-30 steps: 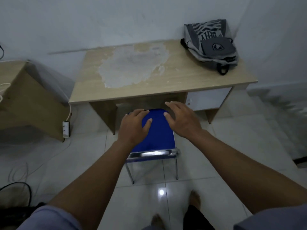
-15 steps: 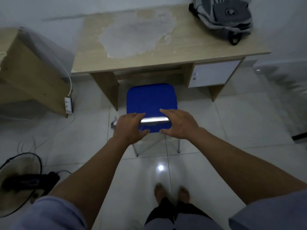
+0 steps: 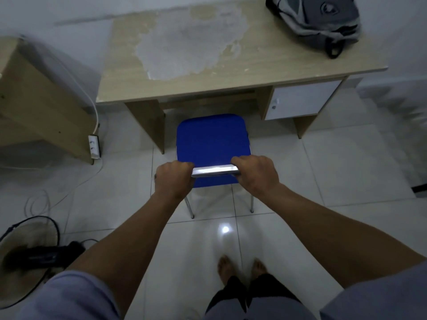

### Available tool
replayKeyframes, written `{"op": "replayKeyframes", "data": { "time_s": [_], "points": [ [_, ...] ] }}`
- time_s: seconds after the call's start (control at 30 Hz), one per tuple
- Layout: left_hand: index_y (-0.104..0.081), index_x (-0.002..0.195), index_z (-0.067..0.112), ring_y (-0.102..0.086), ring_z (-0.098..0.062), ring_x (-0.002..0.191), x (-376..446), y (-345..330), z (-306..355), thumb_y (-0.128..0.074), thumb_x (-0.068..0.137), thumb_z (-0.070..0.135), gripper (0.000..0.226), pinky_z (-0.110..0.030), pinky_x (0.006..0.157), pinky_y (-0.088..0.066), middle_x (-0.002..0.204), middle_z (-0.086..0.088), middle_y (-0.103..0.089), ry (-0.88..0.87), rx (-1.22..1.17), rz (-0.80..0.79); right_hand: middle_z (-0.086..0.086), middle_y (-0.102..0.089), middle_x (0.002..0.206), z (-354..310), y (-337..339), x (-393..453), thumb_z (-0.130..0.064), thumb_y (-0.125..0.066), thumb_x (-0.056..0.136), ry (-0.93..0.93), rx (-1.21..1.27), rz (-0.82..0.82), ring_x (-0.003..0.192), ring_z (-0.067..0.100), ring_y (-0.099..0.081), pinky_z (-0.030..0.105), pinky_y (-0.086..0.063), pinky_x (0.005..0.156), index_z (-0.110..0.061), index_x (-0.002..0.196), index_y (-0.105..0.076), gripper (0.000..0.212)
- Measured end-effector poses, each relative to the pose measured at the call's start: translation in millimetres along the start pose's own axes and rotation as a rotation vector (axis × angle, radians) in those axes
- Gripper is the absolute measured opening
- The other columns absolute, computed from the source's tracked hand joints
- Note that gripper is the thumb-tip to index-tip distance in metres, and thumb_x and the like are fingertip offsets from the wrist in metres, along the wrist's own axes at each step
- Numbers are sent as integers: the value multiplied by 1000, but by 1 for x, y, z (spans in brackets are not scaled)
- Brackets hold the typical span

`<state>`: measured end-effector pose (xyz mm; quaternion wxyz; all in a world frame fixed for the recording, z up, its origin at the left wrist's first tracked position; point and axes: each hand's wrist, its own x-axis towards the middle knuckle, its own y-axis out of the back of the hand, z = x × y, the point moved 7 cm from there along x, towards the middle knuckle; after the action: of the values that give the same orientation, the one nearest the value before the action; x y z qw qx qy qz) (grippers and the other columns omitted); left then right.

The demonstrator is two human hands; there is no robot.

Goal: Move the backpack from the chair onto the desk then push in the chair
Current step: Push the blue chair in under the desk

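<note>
Both hands grip the chair's [image 3: 211, 139] shiny back rail: left hand [image 3: 173, 180] and right hand [image 3: 255, 174] curled tight around its ends. Backpack [image 3: 321, 21] sits on the bench's [image 3: 231, 72] far right corner; chair stands just before the bench.

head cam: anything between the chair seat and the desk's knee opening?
Nothing. In the head view only bare floor tile lies between the front edge of the blue chair and the opening under the desk.
</note>
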<state>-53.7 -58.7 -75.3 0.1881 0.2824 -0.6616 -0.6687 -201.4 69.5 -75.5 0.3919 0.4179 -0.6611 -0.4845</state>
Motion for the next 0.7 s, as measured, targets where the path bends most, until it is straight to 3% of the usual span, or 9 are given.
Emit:
{"op": "replayKeyframes", "data": {
  "time_s": [0.13,0.3,0.5,0.6,0.7],
  "points": [
    [-69,108,24,-68,-19,73,16,8,1,-60,95,46,28,-33,67,-57,87,0,-73,-34,7,7,5,-68,71,8,8,13,-23,-75,87,18,-2,27,58,23,-58,35,-51,54,-15,93,-68,12],
    [-72,105,23,-58,-16,63,45,10,4,-60,95,43,25,-26,59,-37,80,-1,-71,-29,21,61,4,-67,69,26,9,39,-24,-77,85,30,-32,38,55,22,-57,29,-42,52,-16,91,-69,13],
    [-72,103,24,-65,-20,68,99,18,-1,-60,95,44,24,-28,60,-46,79,-1,-71,31,29,61,3,-68,72,52,5,92,-25,-73,89,38,-23,40,58,22,-59,31,-48,55,-17,93,-69,9],
    [-73,98,23,-65,-23,65,129,23,-6,-62,94,42,22,-30,59,-49,75,-2,-70,74,21,65,2,-69,75,66,3,122,-25,-71,91,44,-27,43,61,22,-60,29,-41,53,-19,94,-69,8],
    [-72,100,22,-66,-25,68,154,27,-9,-62,95,42,23,-35,66,-57,78,-3,-70,98,-4,41,2,-70,77,77,2,147,-26,-71,91,55,-22,30,63,23,-61,30,-43,53,-19,97,-69,9]
  ]
}}
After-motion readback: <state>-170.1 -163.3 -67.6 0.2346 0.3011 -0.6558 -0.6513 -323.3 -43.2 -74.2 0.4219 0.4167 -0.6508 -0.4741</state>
